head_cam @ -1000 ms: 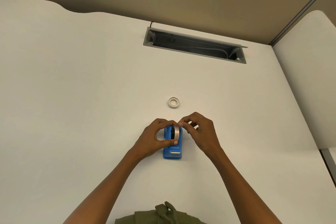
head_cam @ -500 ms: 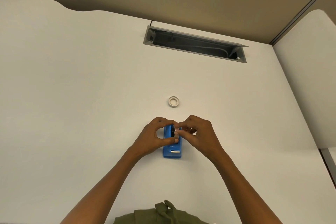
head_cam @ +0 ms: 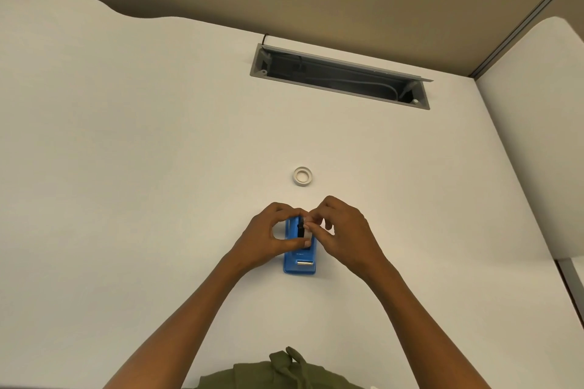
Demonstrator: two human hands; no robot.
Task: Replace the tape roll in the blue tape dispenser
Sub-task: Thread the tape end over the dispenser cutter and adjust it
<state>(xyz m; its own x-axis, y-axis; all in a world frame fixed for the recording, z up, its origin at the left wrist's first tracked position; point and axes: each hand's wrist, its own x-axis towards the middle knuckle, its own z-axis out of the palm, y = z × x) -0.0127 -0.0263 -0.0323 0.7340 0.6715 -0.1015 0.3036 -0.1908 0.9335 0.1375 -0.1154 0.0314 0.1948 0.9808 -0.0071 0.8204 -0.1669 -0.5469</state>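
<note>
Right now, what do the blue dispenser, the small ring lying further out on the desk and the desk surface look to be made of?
Blue rectangular tape dispenser: moulded plastic by its even, slightly glossy colour, with a shiny metal-looking cutter strip. Small whitish ring: probably a tape roll or its core; plastic or card, too small to tell. White desk: smooth matte laminate, apparently.

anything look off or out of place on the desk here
Nothing looks spilled, broken or askew. A small white ring, probably the spent tape core, lies loose on the desk beyond the blue dispenser, which sits flat between both hands. The cable tray at the back stands open.
</note>
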